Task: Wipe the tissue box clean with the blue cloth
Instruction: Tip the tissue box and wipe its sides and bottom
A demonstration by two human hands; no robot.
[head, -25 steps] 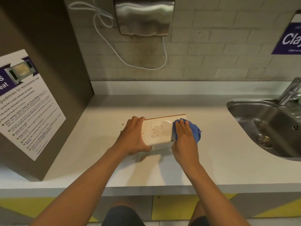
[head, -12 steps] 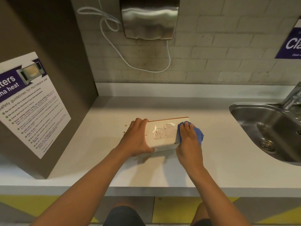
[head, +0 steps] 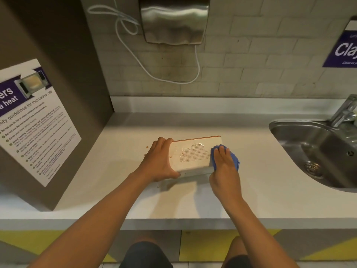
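Pale countertop (head: pixel 135 200) under a tiled wall (head: pixel 251 64): we stand at its front edge with both bare arms stretched over it. Our left hand (head: pixel 158 161) is wrapped around the left end of the one tissue box (head: pixel 193 157), fingers over the far edge and thumb along the near edge, holding it tipped up so its broad face looks toward us. Our right hand (head: pixel 225 167) lies flat with the fingers together, pressing the one blue cloth (head: pixel 234 161) against the right end of the box; the bunched cloth shows past the fingertips and along the right side of the hand. The box sits near the middle of the counter, its long axis running left to right, roughly parallel to the wall. A thin orange strip lines its far edge, a cloud-shaped dotted patch marks the face, and brownish specks dot its left part. A few crumbs lie on the counter just left of it. One steel sink (head: pixel 289 136) with one tap (head: pixel 343 113) is set into the counter well to the right. One steel hand dryer (head: pixel 173 20) hangs on the wall above, a white cord (head: pixel 135 53) looping beneath it. One microwave notice (head: pixel 34 117) covers the brown panel on the left, and one purple sign (head: pixel 343 49) shows at the right edge.
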